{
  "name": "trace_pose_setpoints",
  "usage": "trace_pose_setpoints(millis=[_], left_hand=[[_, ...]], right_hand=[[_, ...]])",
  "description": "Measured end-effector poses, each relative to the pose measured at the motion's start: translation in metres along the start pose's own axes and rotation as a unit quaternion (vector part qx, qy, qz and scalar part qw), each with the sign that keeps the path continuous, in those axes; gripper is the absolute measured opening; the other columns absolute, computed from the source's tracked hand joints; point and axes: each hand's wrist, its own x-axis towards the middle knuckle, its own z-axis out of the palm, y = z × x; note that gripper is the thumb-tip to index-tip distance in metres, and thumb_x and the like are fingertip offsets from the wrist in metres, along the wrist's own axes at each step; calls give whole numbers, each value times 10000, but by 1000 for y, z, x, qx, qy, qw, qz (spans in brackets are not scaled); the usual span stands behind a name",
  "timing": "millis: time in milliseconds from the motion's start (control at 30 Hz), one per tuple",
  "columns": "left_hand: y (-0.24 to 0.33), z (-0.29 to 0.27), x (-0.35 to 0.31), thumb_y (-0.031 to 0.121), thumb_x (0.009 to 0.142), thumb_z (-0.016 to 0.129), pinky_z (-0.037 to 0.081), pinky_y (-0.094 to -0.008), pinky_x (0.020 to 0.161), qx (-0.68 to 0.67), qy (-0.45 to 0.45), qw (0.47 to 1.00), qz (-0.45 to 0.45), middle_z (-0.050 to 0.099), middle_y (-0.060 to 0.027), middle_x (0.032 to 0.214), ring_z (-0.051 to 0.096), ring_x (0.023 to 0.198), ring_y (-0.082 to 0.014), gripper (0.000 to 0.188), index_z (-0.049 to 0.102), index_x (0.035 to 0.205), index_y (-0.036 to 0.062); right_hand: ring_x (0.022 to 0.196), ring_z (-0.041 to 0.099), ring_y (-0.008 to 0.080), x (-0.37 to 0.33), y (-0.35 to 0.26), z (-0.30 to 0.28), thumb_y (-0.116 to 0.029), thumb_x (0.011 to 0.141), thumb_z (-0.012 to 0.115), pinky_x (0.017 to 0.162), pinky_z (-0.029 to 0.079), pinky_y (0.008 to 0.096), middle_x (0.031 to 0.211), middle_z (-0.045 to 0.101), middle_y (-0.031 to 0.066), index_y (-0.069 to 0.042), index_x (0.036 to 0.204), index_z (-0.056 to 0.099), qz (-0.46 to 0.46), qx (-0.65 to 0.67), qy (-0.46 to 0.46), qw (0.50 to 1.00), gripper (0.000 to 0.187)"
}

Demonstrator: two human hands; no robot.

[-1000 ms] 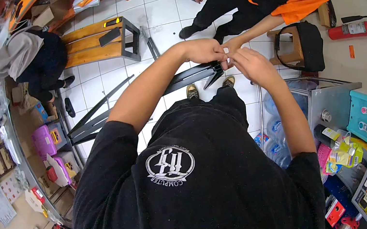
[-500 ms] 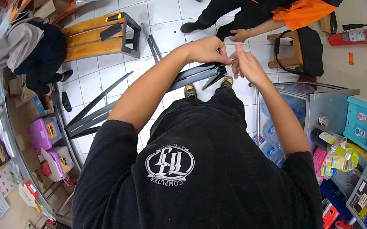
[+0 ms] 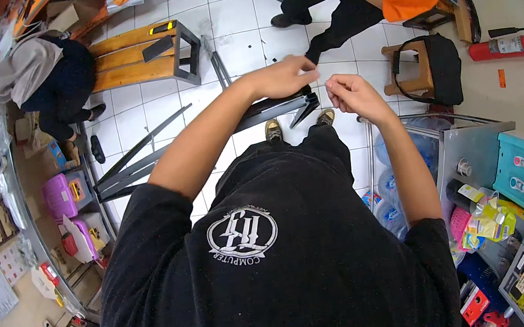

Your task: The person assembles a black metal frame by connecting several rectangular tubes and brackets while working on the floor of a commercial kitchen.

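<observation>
A dark metal frame made of long bars [image 3: 271,113] stretches from the left toward my feet, its corner end in front of my shoes. Over that end hovers my left hand [image 3: 286,79], its thumb and forefinger apart with nothing visible between them. To the right of the corner, my right hand [image 3: 354,98] is closed, the fingers curled to a pinch. Whatever it may hold is too small to make out. My left forearm hides part of the frame.
A wooden bench [image 3: 134,56] carries a yellow-black tool [image 3: 162,27] and a dark flat piece. Loose dark bars [image 3: 220,69] lie on the tiles. Two people are nearby, one far left, one ahead right. A stool [image 3: 409,73] and a metal rack with water bottles stand right.
My hands have parted at the frame's corner: the left lifted away leftward, the right drew back slightly right. The person ahead has stepped and raised an arm.
</observation>
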Motion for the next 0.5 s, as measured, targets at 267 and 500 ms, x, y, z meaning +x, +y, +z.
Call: trace_pose_setpoints(millis=[267,500], left_hand=[[5,-23,-42,402,1004,725,509,-329,796,-101,-100,978,-153,743,-80,924,636,864,-142,400,776,1058,9],[7,-8,-40,289,965,781,525,-300,781,-140,-38,977,-158,739,-50,892,662,857,-126,294,759,1037,5]], right_hand=[[551,503,44,1,-11,1,-337,1099,584,491,367,212,712,605,-27,-73,880,644,18,47,-23,998,348],[584,505,40,6,-10,-8,-293,1099,582,504,359,205,721,609,-32,-61,928,682,-32,31,-64,997,306]])
